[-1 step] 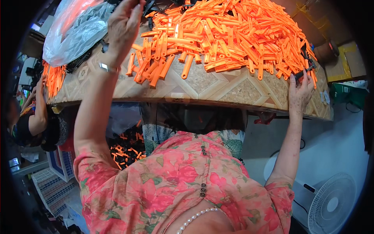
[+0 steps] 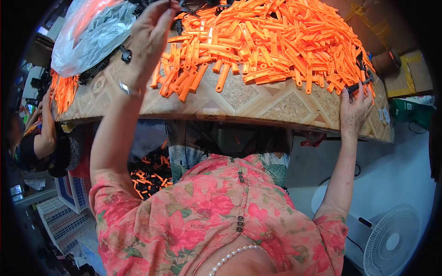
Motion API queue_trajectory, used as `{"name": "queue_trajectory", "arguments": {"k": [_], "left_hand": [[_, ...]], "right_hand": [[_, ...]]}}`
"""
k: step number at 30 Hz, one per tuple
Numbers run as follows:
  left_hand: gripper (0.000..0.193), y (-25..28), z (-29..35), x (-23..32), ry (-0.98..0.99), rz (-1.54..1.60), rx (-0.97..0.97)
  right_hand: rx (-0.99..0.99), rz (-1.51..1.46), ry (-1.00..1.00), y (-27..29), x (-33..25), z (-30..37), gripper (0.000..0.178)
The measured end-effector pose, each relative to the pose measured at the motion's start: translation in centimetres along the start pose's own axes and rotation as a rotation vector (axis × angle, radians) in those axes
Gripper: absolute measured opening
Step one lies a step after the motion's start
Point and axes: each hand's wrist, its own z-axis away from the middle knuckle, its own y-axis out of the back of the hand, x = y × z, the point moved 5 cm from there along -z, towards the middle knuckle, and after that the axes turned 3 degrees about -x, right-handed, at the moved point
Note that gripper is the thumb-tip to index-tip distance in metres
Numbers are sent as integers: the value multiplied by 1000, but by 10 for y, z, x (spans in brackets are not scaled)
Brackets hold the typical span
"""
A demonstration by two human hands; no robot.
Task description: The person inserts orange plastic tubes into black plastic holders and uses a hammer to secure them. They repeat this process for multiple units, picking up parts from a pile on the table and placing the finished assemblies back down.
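My left hand (image 2: 149, 41) reaches up to the far edge of the view, beside black parts (image 2: 216, 5) at the back of the table. Its fingers are drawn together at the tips; whatever they hold is too small and dark to make out. At the table's right end, my right hand (image 2: 356, 109) has its fingers closed around a black bar-shaped piece (image 2: 358, 86). A large heap of orange plastic handle-shaped pieces (image 2: 281, 46) spreads between my hands, several lying loose near the front edge.
A whitish plastic bag (image 2: 92, 43) lies at the table's far left, beside more orange pieces (image 2: 64, 92). Another person's arm (image 2: 45, 133) is at the left. Below the table sits a pile of orange and black parts (image 2: 149, 177). Cartons (image 2: 412, 73) and a white fan (image 2: 392, 240) stand right.
My left hand has shifted slightly to the right along the far side of the table. My right hand stays in place with the black piece.
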Motion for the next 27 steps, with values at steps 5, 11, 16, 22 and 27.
{"name": "queue_trajectory", "arguments": {"k": [5, 11, 16, 22, 27], "left_hand": [[37, -79, 91, 42, 582, 711, -163], [44, -139, 158, 56, 893, 1173, -270], [43, -154, 180, 54, 1017, 1307, -384], [41, -162, 184, 47, 995, 1536, -372], [38, -170, 191, 57, 975, 1387, -319]], "right_hand": [[-14, -434, 111, 31, -86, 14, 39], [-327, -1163, -64, 48, -181, 44, 30], [-519, -1587, -354, 29, -192, 69, 26], [-377, -1733, -524, 31, -178, 80, 15], [-82, -1288, -279, 53, -180, 80, 15]]}}
